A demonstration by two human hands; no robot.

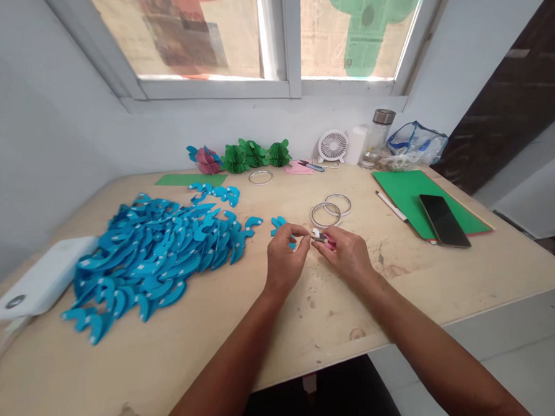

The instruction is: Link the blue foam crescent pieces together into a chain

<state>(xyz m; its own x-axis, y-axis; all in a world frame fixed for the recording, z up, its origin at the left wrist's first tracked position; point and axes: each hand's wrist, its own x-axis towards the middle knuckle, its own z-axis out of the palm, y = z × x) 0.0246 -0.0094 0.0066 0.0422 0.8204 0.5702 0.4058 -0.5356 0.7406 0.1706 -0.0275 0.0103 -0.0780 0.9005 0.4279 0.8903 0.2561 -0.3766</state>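
My left hand [287, 255] is closed in a pinch near the middle of the table, and what sits between its fingertips is too small to make out. Just right of it, my right hand [347, 251] is wrapped round a small pink-handled tool [329, 242] with a dark tip. A small white bit [316, 232] shows at that tip, between the two hands. Behind my left hand lie a few blue paper pieces [278, 222]. Two rolls of narrow tape, one [325, 215] overlapping the other [343, 204], rest just beyond my hands.
A big heap of blue paper pieces [158, 245] covers the left side, beside a white power bank [48, 276]. Along the back stand green paper shapes [253, 154], a fan [333, 146] and a bottle [380, 137]. A phone [444, 220] lies on green sheets [404, 195] at right.
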